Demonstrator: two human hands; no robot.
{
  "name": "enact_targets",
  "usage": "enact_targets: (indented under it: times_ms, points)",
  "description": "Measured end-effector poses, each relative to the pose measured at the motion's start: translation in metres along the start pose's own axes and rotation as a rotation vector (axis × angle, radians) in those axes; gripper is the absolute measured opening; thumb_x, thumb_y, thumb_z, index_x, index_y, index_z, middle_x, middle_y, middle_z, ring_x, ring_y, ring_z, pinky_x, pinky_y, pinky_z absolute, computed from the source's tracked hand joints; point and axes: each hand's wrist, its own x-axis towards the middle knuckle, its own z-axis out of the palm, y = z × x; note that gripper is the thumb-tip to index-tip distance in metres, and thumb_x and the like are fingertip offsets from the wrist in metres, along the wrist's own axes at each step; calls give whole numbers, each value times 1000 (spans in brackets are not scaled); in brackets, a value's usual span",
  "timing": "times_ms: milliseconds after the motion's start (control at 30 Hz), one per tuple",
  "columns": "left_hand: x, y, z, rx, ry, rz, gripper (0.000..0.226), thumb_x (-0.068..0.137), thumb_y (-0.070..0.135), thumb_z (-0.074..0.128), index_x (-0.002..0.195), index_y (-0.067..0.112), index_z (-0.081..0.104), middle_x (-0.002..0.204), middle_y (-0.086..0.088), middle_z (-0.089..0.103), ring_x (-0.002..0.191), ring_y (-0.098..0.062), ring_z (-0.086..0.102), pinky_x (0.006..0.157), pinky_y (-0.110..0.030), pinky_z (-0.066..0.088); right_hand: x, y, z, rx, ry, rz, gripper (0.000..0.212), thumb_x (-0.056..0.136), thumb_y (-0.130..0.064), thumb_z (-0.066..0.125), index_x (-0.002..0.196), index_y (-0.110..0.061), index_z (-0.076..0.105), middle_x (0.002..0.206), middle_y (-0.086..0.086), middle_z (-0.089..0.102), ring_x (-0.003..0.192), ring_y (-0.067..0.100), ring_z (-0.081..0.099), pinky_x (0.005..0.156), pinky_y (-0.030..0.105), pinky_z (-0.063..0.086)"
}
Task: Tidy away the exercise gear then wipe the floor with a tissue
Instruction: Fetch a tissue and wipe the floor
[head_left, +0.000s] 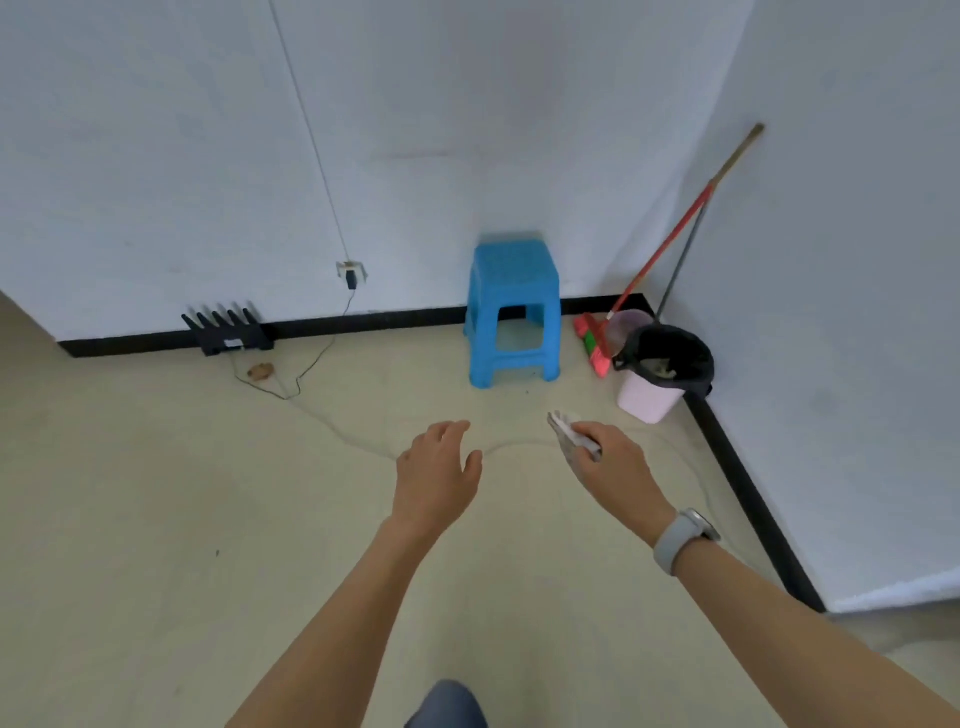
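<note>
Pinching a crumpled tissue (569, 434) in curled fingers, the right hand (610, 457) is hovering above the floor (156, 493), while the left hand (439, 467) is hanging open beside it, fingers relaxed. Judging by the soiled look of the wad, binning seems next: carrying it low and releasing directly over the pink bin (649, 400), whose black liner (670, 353) is holding some scraps already.

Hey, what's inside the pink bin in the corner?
The pink bin has a black liner, with a little pale rubbish showing at the opening; anything deeper is hidden.
</note>
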Motion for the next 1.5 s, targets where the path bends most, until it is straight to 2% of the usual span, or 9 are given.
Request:
enact_targets:
  times_ms: [333,600,800,900,1067,1167,1333,1433,1500]
  points:
    - [327,-67,-27,-12,-68,-35,47,96,32,41,140,17,36,145,-4,39,129,-23,40,106,-39,35,308,-29,76,-24,-35,136,27,89,-9,50,112,0,60,115,21,61,107,33,54,88,29,37]
    - [544,-35,-36,1,-215,62,45,96,30,39,139,17,36,143,-5,40,129,-24,39,106,-39,33,493,-30,70,-15,12,284,29,87,-19,48,106,-2,63,103,18,65,91,27,56,69,22,30]
    - [687,-25,14,11,-359,25,45,95,29,39,138,16,36,143,-6,39,128,-26,40,105,-40,34,635,21,89,-38,-45,370,24,88,-8,49,107,-3,62,101,16,64,89,28,55,60,16,25]
    - [766,-19,38,19,-388,-16,46,95,29,38,139,16,34,145,-5,37,129,-26,39,105,-40,35,722,48,100,-20,-88,390,17,89,-7,46,98,-8,60,92,10,58,80,20,47,54,12,34]
    - [886,-26,92,46,-407,-54,47,96,28,37,141,18,30,148,-2,32,132,-24,36,107,-38,32,855,109,148,-81,-152,413,32,89,-5,44,119,-5,54,118,15,54,108,29,51,82,25,37]
    - [931,-44,139,70,-435,-69,48,96,28,37,143,20,27,152,-2,24,136,-23,29,109,-37,30,912,136,184,-85,-142,432,35,89,-1,43,122,-2,52,120,19,51,111,33,48,92,33,38]
    - [972,-67,207,143,-547,-22,53,96,29,37,145,21,18,156,-4,13,142,-25,18,111,-40,28,962,174,239,-50,-88,392,37,89,-2,46,126,-1,48,126,18,48,116,33,44,97,33,36]
    - [988,-74,234,187,-562,20,58,96,29,37,147,22,10,158,-4,4,145,-26,7,113,-41,23,951,183,255,40,-111,440,38,88,-2,48,127,-4,48,131,13,47,121,27,45,93,14,31]
    - [998,-77,247,227,-555,38,62,96,31,37,148,24,5,158,-4,-3,146,-28,-1,116,-44,18,947,184,246,128,6,541,36,89,-2,50,124,-5,51,127,12,50,116,23,49,83,7,32]
